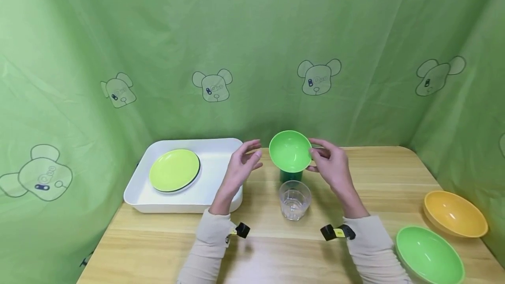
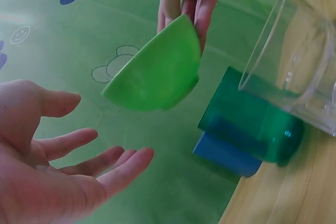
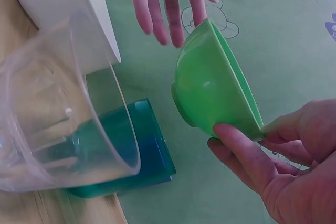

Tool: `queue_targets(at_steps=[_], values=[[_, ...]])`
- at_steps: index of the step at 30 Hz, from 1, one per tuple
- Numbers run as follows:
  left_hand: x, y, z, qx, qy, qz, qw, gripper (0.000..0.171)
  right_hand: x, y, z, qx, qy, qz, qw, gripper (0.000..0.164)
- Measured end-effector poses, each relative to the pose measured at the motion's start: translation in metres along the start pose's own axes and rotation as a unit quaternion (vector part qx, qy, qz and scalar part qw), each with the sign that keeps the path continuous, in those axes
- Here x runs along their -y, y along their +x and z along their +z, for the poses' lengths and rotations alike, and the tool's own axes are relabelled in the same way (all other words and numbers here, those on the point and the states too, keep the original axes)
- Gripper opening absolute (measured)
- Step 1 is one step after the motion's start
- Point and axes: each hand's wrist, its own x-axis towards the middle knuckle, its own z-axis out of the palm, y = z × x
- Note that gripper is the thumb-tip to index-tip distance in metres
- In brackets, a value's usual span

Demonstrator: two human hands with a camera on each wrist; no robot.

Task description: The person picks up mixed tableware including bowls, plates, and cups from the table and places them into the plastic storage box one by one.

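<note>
My right hand pinches the rim of a small green bowl, thumb inside and fingers beneath, as the right wrist view shows. The bowl is up off the table, tilted with its hollow toward the head camera. To its left my left hand has relaxed fingers and holds nothing; in the left wrist view a gap separates its fingertips from the bowl. Below the bowl stands a green cup, partly hidden, with a blue cup beside it. A clear cup stands in front of these.
At the left, a white tray holds a yellow-green plate lying on a dark-edged one. An orange bowl and a larger green bowl sit at the right of the wooden table. Green curtain hangs behind and at both sides.
</note>
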Motion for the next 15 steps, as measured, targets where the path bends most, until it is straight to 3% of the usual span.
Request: queue_targets(at_steps=[6, 15], values=[[0.003, 0.004, 0.009, 0.019, -0.043, -0.024, 0.9986, 0.049, 0.0, -0.001, 0.005, 0.008, 0.005, 0.007, 1.0, 0.037], [0.006, 0.004, 0.016, 0.019, -0.088, -0.057, 0.9943, 0.048, 0.002, -0.004, 0.011, 0.012, 0.011, 0.01, 1.0, 0.036]])
